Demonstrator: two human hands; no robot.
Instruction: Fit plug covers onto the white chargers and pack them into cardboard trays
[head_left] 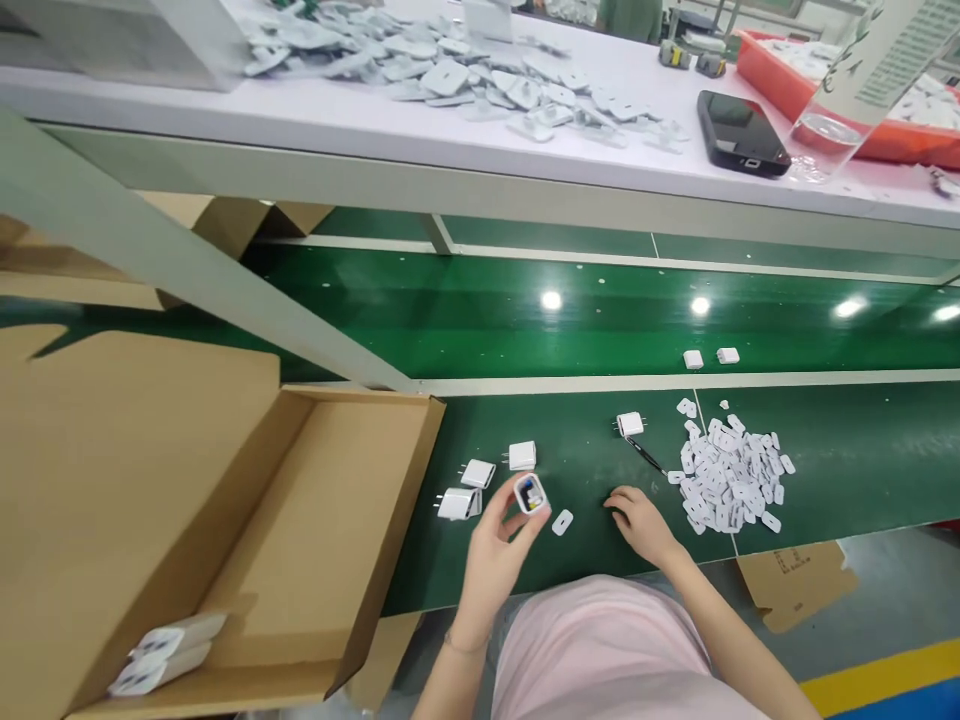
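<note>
My left hand [499,540] grips a white charger housing [531,494] between thumb and fingers. Its open end faces up, and dark, blue and yellow parts show inside. Just right of it a small white end cap [562,522] lies on the green work surface [577,560]. My right hand [636,520] hovers over or rests on that surface, fingers loosely bent and apart, with nothing visible in them. Beyond the left hand are several white chargers with prongs [478,473]. Ahead of the right hand lie another charger [631,425] and a thin black pen-like tool [646,456].
A heap of white caps [731,475] lies to the right. An open cardboard box [300,540] on the left holds white chargers [169,650]. Above runs a shelf [450,165] with white pieces [450,75], a phone [742,133], a bottle [862,90] and a red tray [772,75].
</note>
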